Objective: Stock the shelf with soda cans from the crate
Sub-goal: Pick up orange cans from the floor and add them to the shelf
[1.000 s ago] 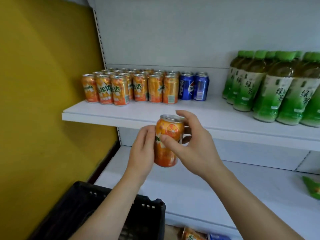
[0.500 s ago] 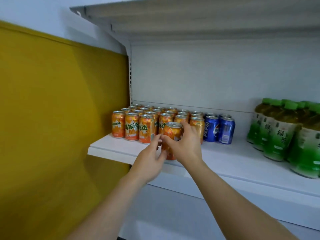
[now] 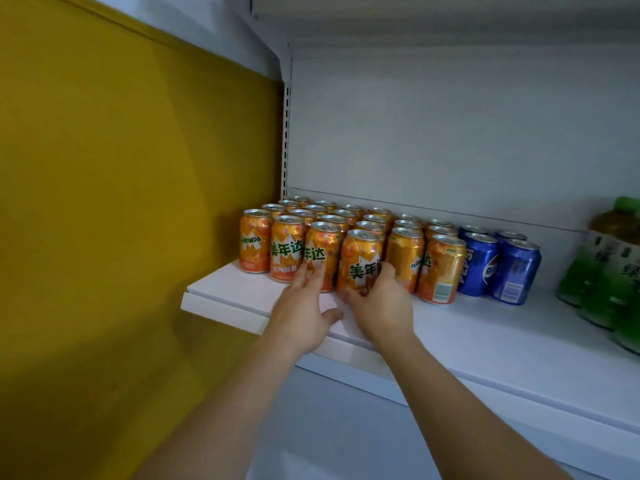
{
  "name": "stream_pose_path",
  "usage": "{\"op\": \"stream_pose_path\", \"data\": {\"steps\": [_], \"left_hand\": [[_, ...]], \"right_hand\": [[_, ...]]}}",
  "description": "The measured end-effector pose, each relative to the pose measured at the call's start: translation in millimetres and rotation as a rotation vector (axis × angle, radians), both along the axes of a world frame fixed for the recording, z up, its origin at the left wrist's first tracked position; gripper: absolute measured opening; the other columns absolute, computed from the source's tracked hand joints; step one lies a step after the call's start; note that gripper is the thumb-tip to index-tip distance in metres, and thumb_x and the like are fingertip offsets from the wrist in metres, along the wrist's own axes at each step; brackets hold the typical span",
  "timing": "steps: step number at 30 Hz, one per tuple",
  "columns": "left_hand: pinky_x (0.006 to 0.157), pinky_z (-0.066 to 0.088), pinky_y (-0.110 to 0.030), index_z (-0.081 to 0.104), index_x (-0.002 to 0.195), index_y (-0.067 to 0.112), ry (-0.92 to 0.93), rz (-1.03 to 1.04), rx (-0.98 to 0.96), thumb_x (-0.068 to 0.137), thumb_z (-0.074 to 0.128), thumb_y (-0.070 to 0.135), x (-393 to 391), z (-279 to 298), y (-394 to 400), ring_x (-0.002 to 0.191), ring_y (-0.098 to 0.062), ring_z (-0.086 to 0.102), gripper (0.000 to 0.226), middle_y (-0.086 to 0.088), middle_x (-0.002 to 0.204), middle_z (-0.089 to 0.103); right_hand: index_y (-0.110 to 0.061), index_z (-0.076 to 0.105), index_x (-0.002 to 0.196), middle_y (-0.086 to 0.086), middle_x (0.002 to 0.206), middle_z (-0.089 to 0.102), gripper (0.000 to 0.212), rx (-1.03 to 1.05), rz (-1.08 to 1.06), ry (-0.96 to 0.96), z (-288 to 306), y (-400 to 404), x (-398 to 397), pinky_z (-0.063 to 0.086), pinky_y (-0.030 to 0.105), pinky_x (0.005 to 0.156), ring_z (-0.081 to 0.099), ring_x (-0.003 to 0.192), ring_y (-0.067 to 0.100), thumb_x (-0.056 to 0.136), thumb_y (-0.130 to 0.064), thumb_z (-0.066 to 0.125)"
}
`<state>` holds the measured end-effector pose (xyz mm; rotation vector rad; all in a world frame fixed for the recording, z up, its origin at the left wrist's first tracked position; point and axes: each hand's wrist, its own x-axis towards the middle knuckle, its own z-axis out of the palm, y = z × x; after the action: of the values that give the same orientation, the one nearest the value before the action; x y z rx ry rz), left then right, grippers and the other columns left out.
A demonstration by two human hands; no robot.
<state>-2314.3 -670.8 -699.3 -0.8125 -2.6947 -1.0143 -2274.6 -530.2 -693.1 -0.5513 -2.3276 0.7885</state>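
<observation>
Head: can [image 3: 360,261] in right hand [image 3: 382,306]

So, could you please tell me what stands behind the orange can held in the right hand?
Behind the orange can stand more orange cans in a row running back; only their tops show, their bodies are covered.

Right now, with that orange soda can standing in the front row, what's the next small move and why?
Probably release it: the orange soda can stands upright on the white shelf, level with its row. The right hand grips its base; the left hand touches its neighbour.
</observation>
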Motion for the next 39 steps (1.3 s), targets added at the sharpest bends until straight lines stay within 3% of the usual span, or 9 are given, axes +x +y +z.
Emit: {"op": "stream_pose_path", "data": {"steps": [3,9,14,18,21,24,31,36,39], "left_hand": [[0.122,0.025,-0.043,0.019,0.159,0.027,0.016,-0.004,0.014,0.095,0.063,0.041,-2.4,-1.9,3.4,0.154,-0.023,0.016,0.079,0.001,0.169,0.001],[0.122,0.026,-0.042,0.022,0.159,0.027,0.011,-0.003,-0.01,0.095,0.064,0.042,-0.4,-0.4,2.4,0.153,-0.023,0.018,0.078,0.0,0.169,0.002],[0.119,0.03,-0.041,0.034,0.155,0.024,0.066,0.019,0.068,0.092,0.068,0.037,3.9,-1.2,2.7,0.149,-0.024,0.027,0.073,-0.001,0.165,0.022],[0.099,0.049,-0.034,0.064,0.121,0.012,0.188,0.045,0.328,0.089,0.072,0.016,34.1,-22.8,0.7,0.117,-0.021,0.059,0.034,-0.002,0.134,0.053],[0.101,0.044,-0.028,0.067,0.103,0.011,0.217,0.032,0.576,0.087,0.072,0.014,81.2,-37.8,8.0,0.116,-0.015,0.056,0.017,-0.001,0.121,0.059],[0.093,0.044,-0.017,0.067,0.094,0.015,0.1,-0.102,0.652,0.09,0.062,0.022,149.1,-53.0,29.1,0.108,-0.003,0.058,0.009,0.007,0.11,0.063],[0.074,0.044,-0.016,0.071,0.092,0.019,-0.548,-0.416,0.171,0.098,0.059,0.029,265.1,-170.6,84.1,0.087,-0.003,0.064,0.017,0.01,0.092,0.073],[0.083,0.049,-0.024,0.067,0.11,0.024,-0.752,-0.527,-0.172,0.102,0.05,0.036,314.1,-252.4,117.0,0.1,-0.009,0.062,0.023,0.01,0.108,0.069],[0.082,0.052,-0.034,0.067,0.106,0.021,-0.819,-0.532,-0.313,0.103,0.045,0.035,339.4,-300.1,129.4,0.096,-0.018,0.066,0.026,0.001,0.105,0.071]], "right_hand": [[-0.007,0.045,0.126,0.014,0.119,0.06,0.064,0.048,-0.017,-0.038,1.3,2.9,-4.9,0.045,0.031,0.071,0.062,0.102,0.032,0.083,-0.042,0.076],[-0.006,0.047,0.116,0.014,0.11,0.065,0.056,0.074,-0.053,-0.085,2.8,-0.7,-4.6,0.041,0.031,0.066,0.063,0.098,0.032,0.084,-0.043,0.074],[-0.004,0.05,0.12,0.016,0.117,0.063,0.044,0.086,-0.07,-0.084,4.7,-7.0,12.6,0.047,0.035,0.078,0.061,0.105,0.033,0.09,-0.031,0.068],[-0.007,0.062,0.113,0.011,0.108,0.067,0.023,0.109,-0.033,0.022,-2.6,-12.0,59.0,0.041,0.032,0.072,0.061,0.098,0.03,0.093,-0.018,0.057],[-0.013,0.069,0.096,0.0,0.089,0.072,0.011,0.023,0.074,0.208,-17.6,-11.7,113.4,0.045,0.027,0.071,0.065,0.085,0.018,0.091,-0.014,0.059],[-0.02,0.066,0.095,-0.005,0.077,0.075,0.009,-0.242,0.128,0.331,-42.8,0.9,178.9,0.054,0.022,0.071,0.07,0.076,0.005,0.095,-0.013,0.06],[-0.023,0.065,0.102,-0.008,0.081,0.074,0.023,-0.316,-0.071,-0.032,-179.5,78.0,334.8,0.059,0.034,0.071,0.07,0.072,0.006,0.096,-0.005,0.051],[-0.028,0.069,0.105,-0.015,0.088,0.073,0.019,-0.319,-0.201,-0.473,-276.3,108.4,434.1,0.056,0.033,0.08,0.068,0.082,0.006,0.095,-0.018,0.056],[-0.027,0.07,0.108,-0.01,0.094,0.071,0.023,-0.339,-0.164,-0.611,-326.7,105.9,474.8,0.056,0.035,0.081,0.067,0.086,0.011,0.089,-0.023,0.058]]}}
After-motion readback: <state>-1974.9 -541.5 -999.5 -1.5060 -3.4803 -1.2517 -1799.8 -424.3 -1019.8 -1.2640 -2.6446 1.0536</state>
